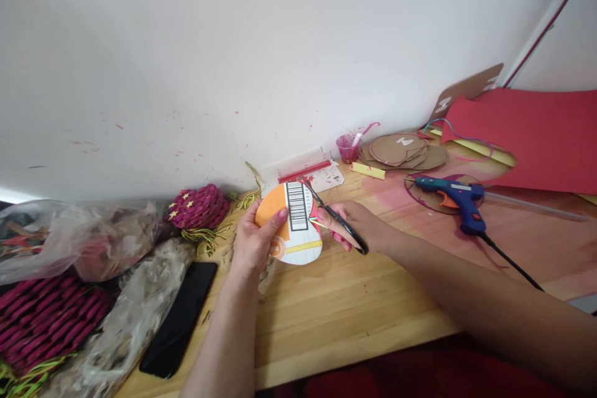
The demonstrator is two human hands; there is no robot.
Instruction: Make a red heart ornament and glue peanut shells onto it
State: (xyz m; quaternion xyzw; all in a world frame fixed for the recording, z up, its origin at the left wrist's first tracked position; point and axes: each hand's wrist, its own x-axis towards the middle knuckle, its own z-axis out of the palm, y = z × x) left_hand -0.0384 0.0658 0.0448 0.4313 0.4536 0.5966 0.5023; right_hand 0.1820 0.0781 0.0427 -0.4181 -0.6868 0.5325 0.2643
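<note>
Near the middle of the head view, my left hand (254, 237) grips the left edge of a rounded card piece (301, 252), thumb on top. The card shows orange and white areas, a barcode and a yellow stripe. My right hand (352, 224) is closed round the handles of black scissors (342, 221). Their blades lie at the card's right edge, beside the barcode. A bit of red and pale green shows between the card and my right fingers; what it is stays unclear.
A blue glue gun (459, 196) with a cord lies right, by red sheets (536, 137). Behind stand a pink cup (348, 149) and stacked cardboard discs (401, 152). At left are a black phone (180, 320), plastic bags (125, 323) and magenta woven pieces (200, 205).
</note>
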